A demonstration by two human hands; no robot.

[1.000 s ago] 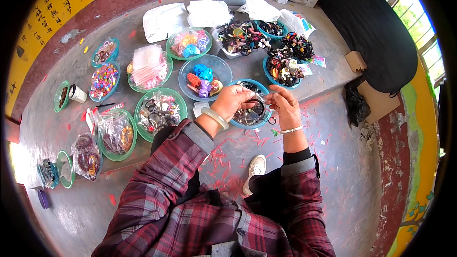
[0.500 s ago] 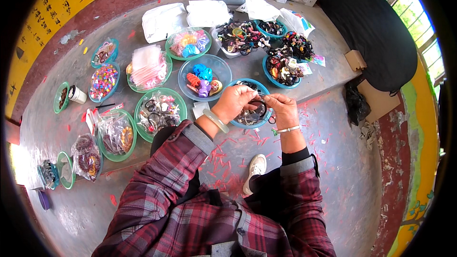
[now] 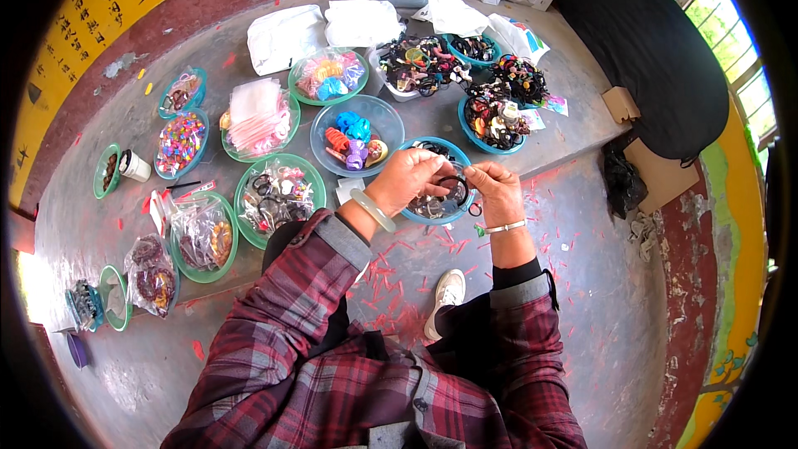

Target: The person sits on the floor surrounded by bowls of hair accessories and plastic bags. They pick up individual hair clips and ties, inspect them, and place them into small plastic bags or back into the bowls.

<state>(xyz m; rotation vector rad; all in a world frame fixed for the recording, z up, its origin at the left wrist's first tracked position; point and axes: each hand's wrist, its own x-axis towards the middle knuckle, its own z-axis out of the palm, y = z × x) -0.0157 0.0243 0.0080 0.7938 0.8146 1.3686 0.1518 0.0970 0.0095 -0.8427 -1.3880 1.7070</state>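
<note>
My left hand (image 3: 409, 180) and my right hand (image 3: 497, 189) are raised close together over a blue bowl (image 3: 432, 220). Both are closed in a pinch, with thumbs and fingertips almost meeting. A thin black hair tie (image 3: 465, 192) hangs as a loop between them, gripped at its upper part. Something small and clear seems to be at the fingertips, too fine to make out. In the bowl lie more dark hair ties, partly hidden by my left hand. A pale bangle (image 3: 373, 210) circles my left wrist and a silver one (image 3: 504, 226) my right.
Left of my hands, a green bowl (image 3: 319, 214) holds bagged hair ties. Beyond stand a clear blue bowl (image 3: 320, 135) of colourful hair ornaments, a white basin (image 3: 376, 75) heaped with dark hair ties and a blue bowl (image 3: 497, 150). Red scraps (image 3: 391, 283) litter the floor.
Both hands stay over the bowl, my right slightly farther right. The black loop between them now hangs wider and shows more clearly.
</note>
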